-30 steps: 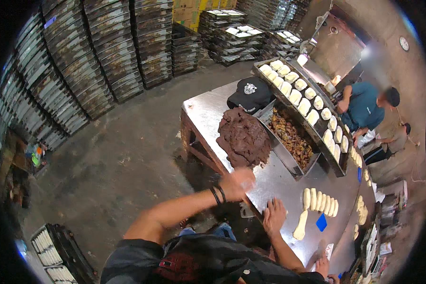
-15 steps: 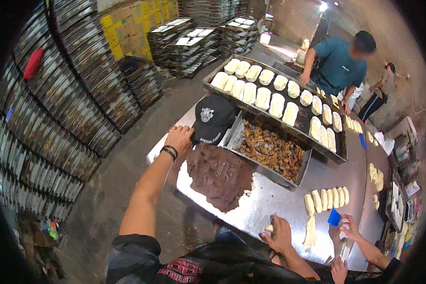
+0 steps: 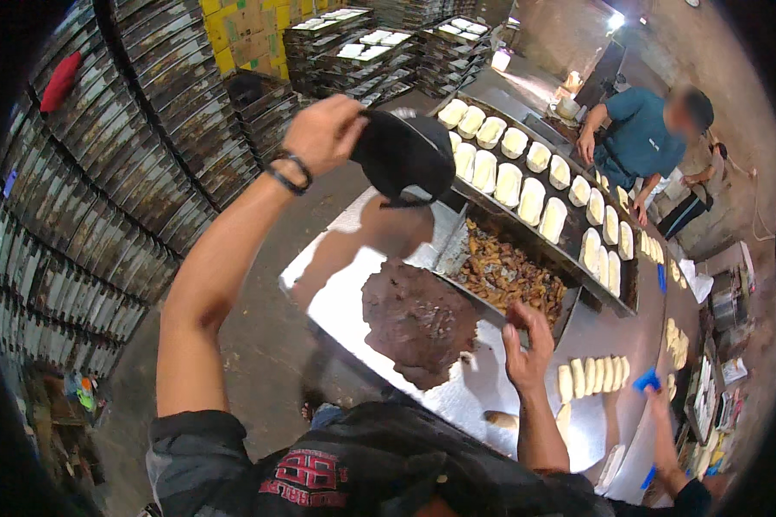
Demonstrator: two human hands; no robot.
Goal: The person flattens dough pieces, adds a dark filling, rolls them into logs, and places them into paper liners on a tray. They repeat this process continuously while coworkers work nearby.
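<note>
My left hand point(image 3: 321, 133), with dark bands at its wrist, grips a black cap point(image 3: 405, 164) by its edge. The cap is raised above the metal table point(image 3: 315, 263) and throws a shadow on it. My right hand point(image 3: 530, 346) hovers beside the front corner of a metal tray point(image 3: 569, 314), thumb and fingers apart, nothing in it. In that tray lies a brown, chunky filling point(image 3: 500, 267). A flat mass of dark brown paste point(image 3: 418, 323) is spread on the table between my two arms.
A large black baking tray point(image 3: 569, 237) of pale dough pieces in paper cups stands behind the filling. Dough rolls point(image 3: 593, 376) line up at right, near another person's hand with a blue scraper point(image 3: 647, 379). Across the table stands a person point(image 3: 638, 129). Tray stacks point(image 3: 138, 146) rise at left.
My left hand has lifted the cap off the table and tilted it. My right hand has moved up and away from the dough strip toward the filling tray.
</note>
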